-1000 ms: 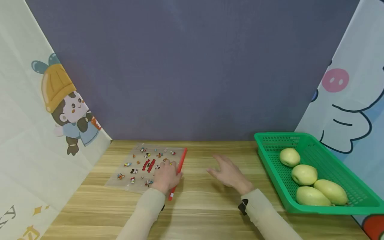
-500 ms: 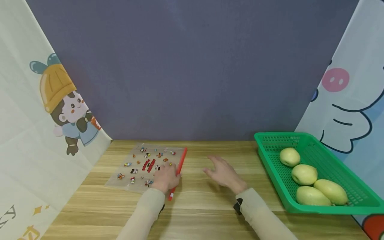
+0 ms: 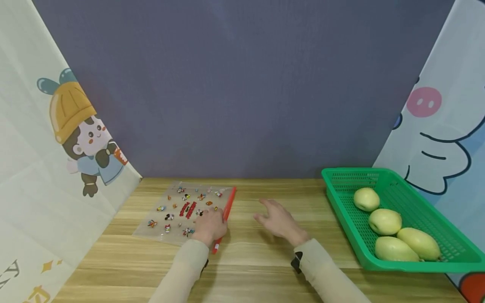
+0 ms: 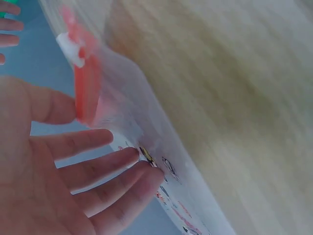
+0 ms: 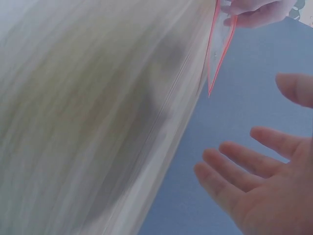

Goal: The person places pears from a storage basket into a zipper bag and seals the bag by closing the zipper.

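Note:
A clear zip bag (image 3: 172, 223) printed with small cartoon figures lies flat on the left of the table, its red zip edge (image 3: 230, 200) facing right. My left hand (image 3: 210, 225) rests over that side of the bag. In the left wrist view its fingers (image 4: 122, 188) are straight and spread against the film, and the thumb touches the red strip (image 4: 88, 93). The red-edged mouth (image 5: 213, 73) gapes in the right wrist view. Apart from the bag, my right hand (image 3: 280, 223) hovers over the table with fingers extended, holding nothing.
A green plastic basket (image 3: 345, 227) stands at the right with several pale yellow-green fruits (image 3: 384, 221) in it. A dark grey-blue panel (image 3: 242, 92) rises behind the wooden table (image 3: 250, 273). Cartoon-printed sheets flank both sides.
My right hand has drifted left, toward the bag. The left hand has shifted slightly at the zip edge, and the red edge beside its thumb now looks parted.

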`<state>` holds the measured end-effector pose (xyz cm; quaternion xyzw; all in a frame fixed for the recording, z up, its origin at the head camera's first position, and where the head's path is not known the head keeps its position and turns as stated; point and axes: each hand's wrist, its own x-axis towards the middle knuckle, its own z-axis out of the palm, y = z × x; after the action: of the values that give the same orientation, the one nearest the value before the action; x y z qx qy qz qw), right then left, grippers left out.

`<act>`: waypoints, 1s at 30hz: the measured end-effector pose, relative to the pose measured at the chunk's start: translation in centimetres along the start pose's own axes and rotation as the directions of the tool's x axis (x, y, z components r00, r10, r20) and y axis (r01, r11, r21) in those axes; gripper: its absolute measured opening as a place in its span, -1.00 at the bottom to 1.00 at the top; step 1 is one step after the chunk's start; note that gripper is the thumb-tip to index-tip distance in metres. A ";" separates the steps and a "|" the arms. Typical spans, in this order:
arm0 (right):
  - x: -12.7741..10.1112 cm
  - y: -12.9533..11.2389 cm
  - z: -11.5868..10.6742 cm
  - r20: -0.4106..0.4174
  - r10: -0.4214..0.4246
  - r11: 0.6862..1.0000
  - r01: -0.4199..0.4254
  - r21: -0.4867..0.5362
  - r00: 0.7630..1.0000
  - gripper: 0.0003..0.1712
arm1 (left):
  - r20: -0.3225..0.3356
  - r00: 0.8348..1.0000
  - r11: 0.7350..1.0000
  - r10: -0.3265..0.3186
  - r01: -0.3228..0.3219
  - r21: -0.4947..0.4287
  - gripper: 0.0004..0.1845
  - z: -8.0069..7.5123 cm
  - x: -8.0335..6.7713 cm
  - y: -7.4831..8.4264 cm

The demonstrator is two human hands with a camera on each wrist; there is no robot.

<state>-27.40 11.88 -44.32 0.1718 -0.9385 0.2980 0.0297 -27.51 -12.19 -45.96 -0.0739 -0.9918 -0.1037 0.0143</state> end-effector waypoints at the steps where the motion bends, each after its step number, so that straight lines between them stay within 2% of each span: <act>1: 0.1 -0.1 0.1 0.004 0.007 1.000 -0.007 0.010 1.000 -0.27 | -0.002 1.000 1.000 0.000 0.000 0.002 -0.60 0.0 0.0 0.0; 7: 0.4 -0.7 0.4 0.009 0.000 0.999 0.000 0.038 1.000 -0.27 | -0.033 0.999 1.000 0.009 -0.009 0.010 -0.77 -0.1 0.1 -0.2; 13: 0.6 -1.2 0.6 0.009 -0.024 0.997 0.024 0.072 1.000 -0.29 | -0.063 0.998 0.999 0.013 -0.016 -0.040 -0.89 0.0 0.4 -0.4; 21: 1.1 -1.3 1.4 -0.002 -0.044 0.991 0.044 0.130 0.999 -0.31 | -0.095 0.996 0.996 0.002 -0.011 -0.092 -0.72 -0.1 0.5 -0.4; 30: 1.5 -2.1 2.3 0.004 0.001 0.965 -0.002 0.263 1.000 -0.34 | -0.090 0.995 0.985 -0.034 0.018 -0.171 -0.57 -0.9 -0.1 -0.3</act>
<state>-27.98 8.52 -44.79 0.1741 -0.8909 0.4196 0.0048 -27.46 -12.66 -45.15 -0.0572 -0.9785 -0.1912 0.0526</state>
